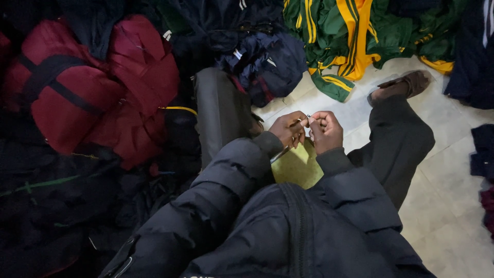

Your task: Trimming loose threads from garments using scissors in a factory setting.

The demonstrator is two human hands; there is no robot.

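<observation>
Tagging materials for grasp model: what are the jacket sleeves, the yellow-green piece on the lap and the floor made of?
Jacket sleeves: dark puffy quilted synthetic, probably nylon, slight sheen. Yellow-green piece: looks like matte woven cloth, flat, soft edge. Floor: pale glossy tiles, with visible joints.

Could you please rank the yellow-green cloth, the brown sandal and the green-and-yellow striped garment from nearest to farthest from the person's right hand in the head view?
From the right hand:
1. Yellow-green cloth, just below the hand, on the lap.
2. Brown sandal, up and to the right, on the foot of the outstretched leg.
3. Green-and-yellow striped garment, at the top, heaped on the floor; only a little farther than the sandal.
</observation>
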